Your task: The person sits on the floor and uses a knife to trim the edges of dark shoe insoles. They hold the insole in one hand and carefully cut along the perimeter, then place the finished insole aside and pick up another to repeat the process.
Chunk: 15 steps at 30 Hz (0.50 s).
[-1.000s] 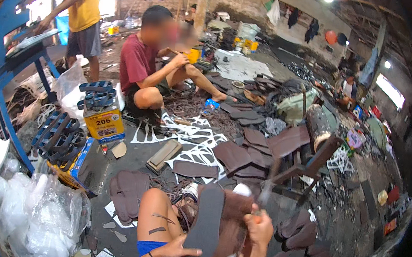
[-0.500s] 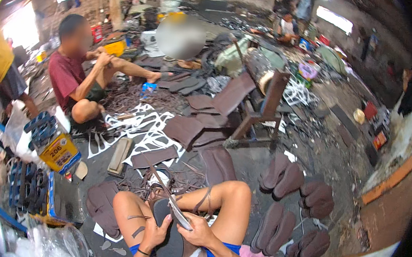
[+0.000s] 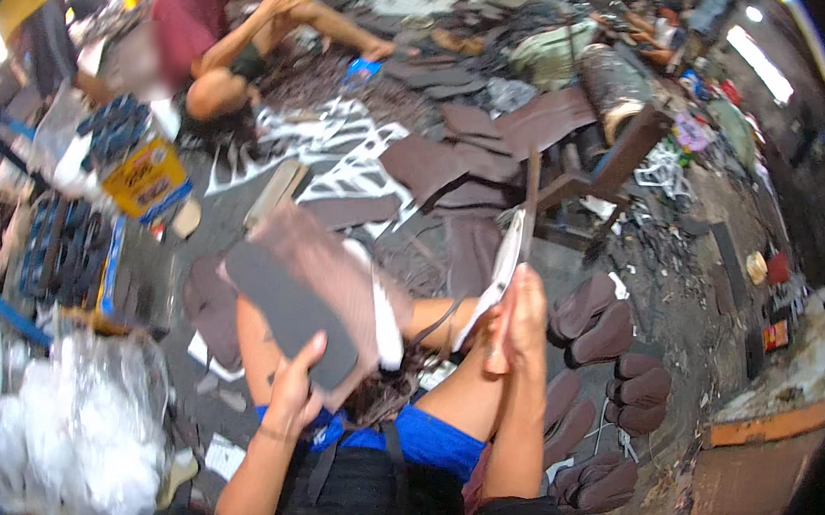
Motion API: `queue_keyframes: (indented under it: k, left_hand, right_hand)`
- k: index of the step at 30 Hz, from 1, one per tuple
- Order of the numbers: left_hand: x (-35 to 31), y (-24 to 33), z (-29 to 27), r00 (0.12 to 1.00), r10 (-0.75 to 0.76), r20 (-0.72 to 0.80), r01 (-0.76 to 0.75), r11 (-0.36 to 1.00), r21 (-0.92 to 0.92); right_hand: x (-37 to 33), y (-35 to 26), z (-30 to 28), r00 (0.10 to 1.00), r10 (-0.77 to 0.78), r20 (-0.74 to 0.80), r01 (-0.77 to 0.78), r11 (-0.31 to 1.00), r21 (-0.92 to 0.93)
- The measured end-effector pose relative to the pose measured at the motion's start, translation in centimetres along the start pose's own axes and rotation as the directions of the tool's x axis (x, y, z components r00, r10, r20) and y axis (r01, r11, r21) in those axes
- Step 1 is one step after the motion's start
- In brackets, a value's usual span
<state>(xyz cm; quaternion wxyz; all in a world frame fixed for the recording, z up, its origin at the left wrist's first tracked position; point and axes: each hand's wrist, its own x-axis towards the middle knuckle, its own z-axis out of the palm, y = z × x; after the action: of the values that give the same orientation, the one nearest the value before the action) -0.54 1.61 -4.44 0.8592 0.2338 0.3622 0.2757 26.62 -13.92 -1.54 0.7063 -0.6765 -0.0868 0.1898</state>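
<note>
My left hand [image 3: 294, 381] grips a dark grey shoe sole [image 3: 290, 320], thumb on its face. A blurred brown sheet [image 3: 309, 242] with a white edge is held up behind the sole. Out to the right, my right hand [image 3: 527, 315] is closed around a long, narrow knife [image 3: 531, 195] with a pale wooden handle, its tip pointing up and away. Alongside the knife runs a whitish, curved strip [image 3: 504, 257] that motion blurs; whether it is part of the tool I cannot tell. Dark scraps lie between my bent legs.
Brown sole pairs [image 3: 595, 322] lie in stacks at the right. Brown sheets [image 3: 482, 169] and white cut-out scrap [image 3: 353, 151] spread ahead, near a wooden stand [image 3: 623, 169]. Plastic bags [image 3: 78, 424] and a yellow box [image 3: 147, 179] are at left. A person in maroon [image 3: 191, 23] sits beyond.
My left hand has lifted the sole and sheet off my lap toward the left. My right hand has drawn the knife away to the right and turned it upright. The view has shifted.
</note>
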Motion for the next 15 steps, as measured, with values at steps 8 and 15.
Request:
queue_keyframes:
  k: [8, 15]
  left_hand:
    - [1.7, -0.3, 7.9, 0.990, -0.046, 0.134, 0.088, 0.939, -0.332]
    - [1.2, -1.4, 8.7, 0.986, -0.122, 0.113, 0.149, 0.948, -0.283]
  right_hand:
    - [-13.9, -1.3, -2.1, 0.887, -0.431, 0.166, 0.445, 0.700, -0.559]
    - [-19.9, 0.5, -4.7, 0.894, -0.334, 0.299, 0.448, 0.642, -0.622]
